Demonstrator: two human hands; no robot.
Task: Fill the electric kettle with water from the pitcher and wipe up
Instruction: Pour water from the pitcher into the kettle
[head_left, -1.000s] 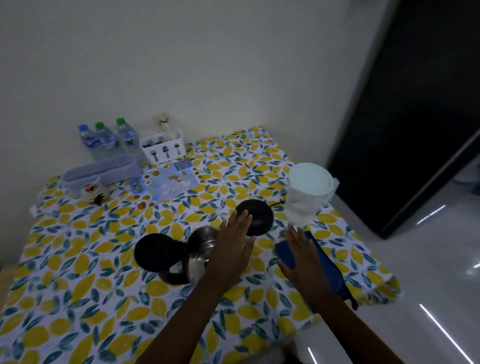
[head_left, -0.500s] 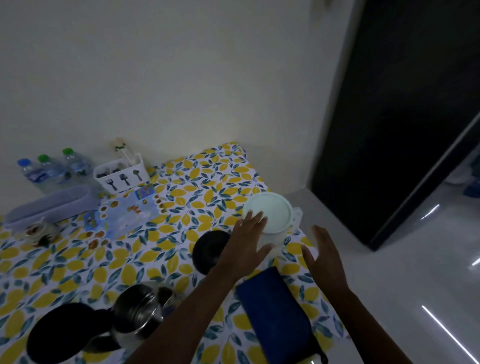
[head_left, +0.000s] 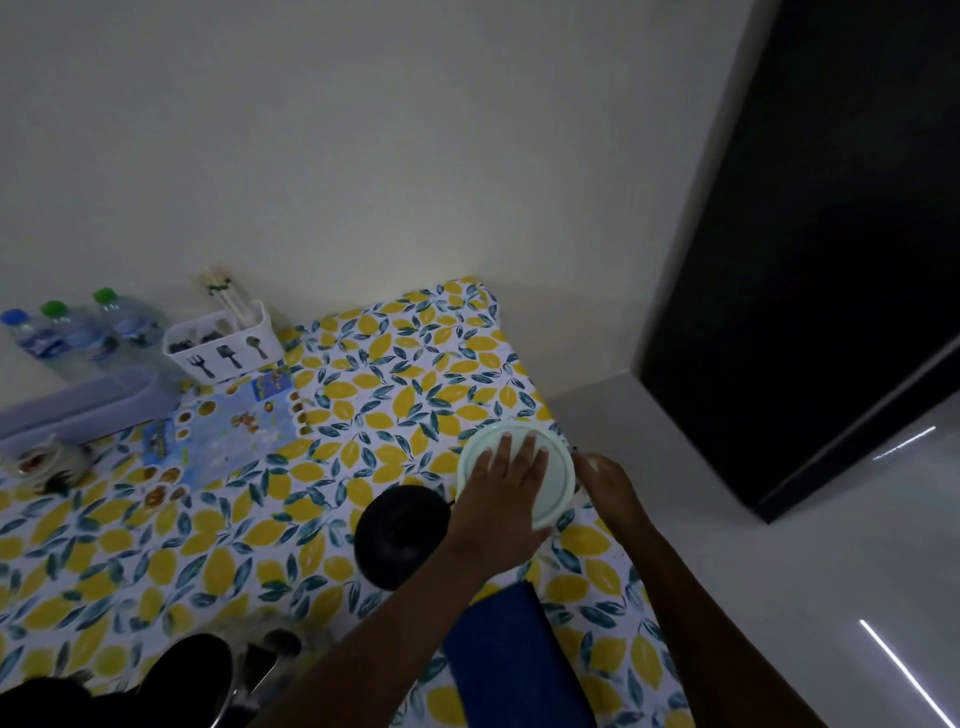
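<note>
Pitcher (head_left: 558, 506): near the right edge of the table (head_left: 363, 374), seen from above, so mostly its pale round lid (head_left: 556, 470) shows; the clear body underneath is largely hidden.
Left hand (head_left: 506, 486): flat on the pitcher's lid, fingers spread, palm down; pressing or steadying, not curled round anything.
Right hand (head_left: 605, 480): against the pitcher's right side, fingers seeming to wrap toward it; how far they close, or whether there is a handle there, I cannot tell.
Kettle (head_left: 228, 686): at the bottom left, well apart from the pitcher, lid flipped open, metal inside just visible in the dim light.
Kettle base (head_left: 402, 535): black disc just left of the pitcher.
Blue cloth (head_left: 511, 660): folded, on the near side of the pitcher, close to hand for wiping.
Handling: likely heavy if full, stiff plastic, water will slosh; walls possibly slick.
Where to hold: probably the right side or handle, the other hand on the lid so it stays put while tipping.
Risk: pitcher sits close to the table edge.
</note>
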